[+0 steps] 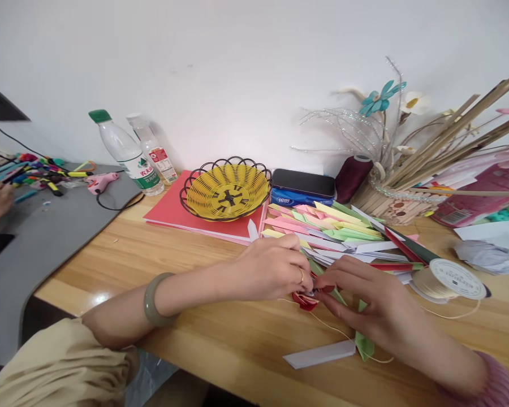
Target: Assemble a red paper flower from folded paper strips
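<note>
Together, just right of the frame's lower centre, our left hand [275, 270] and right hand [371, 291] pinch the red folded piece [305, 302] between them, neither nearer, its long axis hidden.

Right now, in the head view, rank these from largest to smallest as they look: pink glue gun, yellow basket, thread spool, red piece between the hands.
1. Yellow basket
2. Thread spool
3. Pink glue gun
Unranked: red piece; the left hand and right hand hide much of it.
</note>
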Available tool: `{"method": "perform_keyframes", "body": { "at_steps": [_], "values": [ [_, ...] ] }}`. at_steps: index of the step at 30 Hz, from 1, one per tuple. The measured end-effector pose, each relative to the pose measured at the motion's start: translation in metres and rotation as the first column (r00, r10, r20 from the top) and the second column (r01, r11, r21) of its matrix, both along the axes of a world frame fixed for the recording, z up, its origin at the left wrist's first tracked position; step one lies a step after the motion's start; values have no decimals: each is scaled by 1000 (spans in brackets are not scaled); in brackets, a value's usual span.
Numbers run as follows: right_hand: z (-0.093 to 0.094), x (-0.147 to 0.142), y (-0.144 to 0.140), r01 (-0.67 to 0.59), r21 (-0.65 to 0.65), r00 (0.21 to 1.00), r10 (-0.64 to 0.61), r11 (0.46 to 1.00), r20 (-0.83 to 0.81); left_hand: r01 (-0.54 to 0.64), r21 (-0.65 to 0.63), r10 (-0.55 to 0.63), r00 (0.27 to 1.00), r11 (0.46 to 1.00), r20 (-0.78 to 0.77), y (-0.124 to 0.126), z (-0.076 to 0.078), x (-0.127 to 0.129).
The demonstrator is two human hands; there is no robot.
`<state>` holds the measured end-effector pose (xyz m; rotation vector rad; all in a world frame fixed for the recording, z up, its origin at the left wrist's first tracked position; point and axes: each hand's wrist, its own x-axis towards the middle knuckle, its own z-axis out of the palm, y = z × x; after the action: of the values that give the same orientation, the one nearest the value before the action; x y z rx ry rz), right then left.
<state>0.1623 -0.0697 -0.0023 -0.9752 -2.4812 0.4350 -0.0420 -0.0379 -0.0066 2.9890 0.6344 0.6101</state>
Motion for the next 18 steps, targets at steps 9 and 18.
{"method": "perform_keyframes", "body": {
  "at_steps": [9, 18],
  "values": [
    [11, -3, 3, -161, 196, 971, 120, 967, 208, 49, 41, -49, 999, 998, -4, 4, -4, -2],
    [12, -15, 6, -237, 372, 949, 132, 897, 286, 82, 104, -84, 996, 991, 13, 7, -7, -5]
  ]
}}
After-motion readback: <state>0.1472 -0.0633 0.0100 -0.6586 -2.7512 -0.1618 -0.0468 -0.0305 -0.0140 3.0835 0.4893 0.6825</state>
